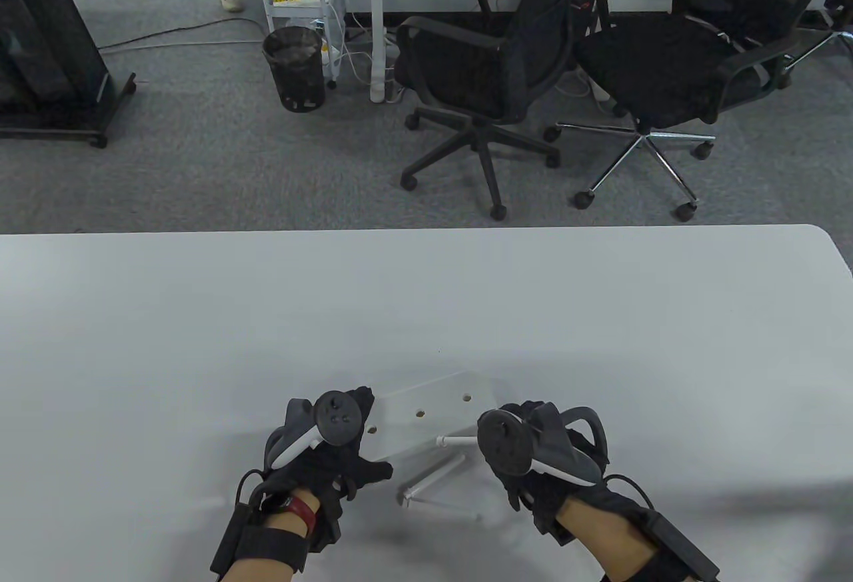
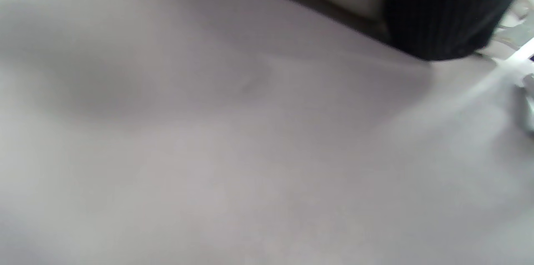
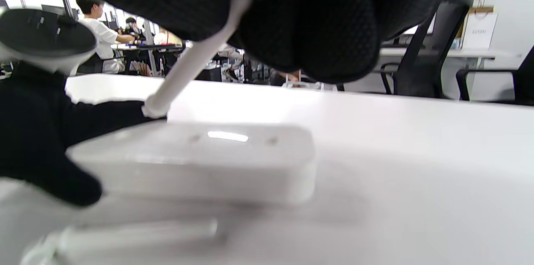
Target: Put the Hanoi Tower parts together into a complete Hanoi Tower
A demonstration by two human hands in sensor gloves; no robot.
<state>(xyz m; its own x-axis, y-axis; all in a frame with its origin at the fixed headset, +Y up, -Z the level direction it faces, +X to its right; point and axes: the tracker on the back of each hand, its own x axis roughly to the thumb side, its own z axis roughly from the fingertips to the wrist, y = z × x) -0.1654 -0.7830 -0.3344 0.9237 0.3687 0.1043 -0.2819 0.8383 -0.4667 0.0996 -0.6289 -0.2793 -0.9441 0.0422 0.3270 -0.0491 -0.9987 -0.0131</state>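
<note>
A white rectangular base with three holes lies flat on the table near the front edge; it also shows in the right wrist view. My left hand grips the base's left end. My right hand holds a white peg that points left toward the base; in the right wrist view this peg slants down toward the base's left part. Two more white pegs lie on the table just in front of the base. The left wrist view shows only blurred table and a gloved finger.
The white table ends at a far edge, with its rounded corner at the right. Two black office chairs and a waste bin stand on the carpet beyond.
</note>
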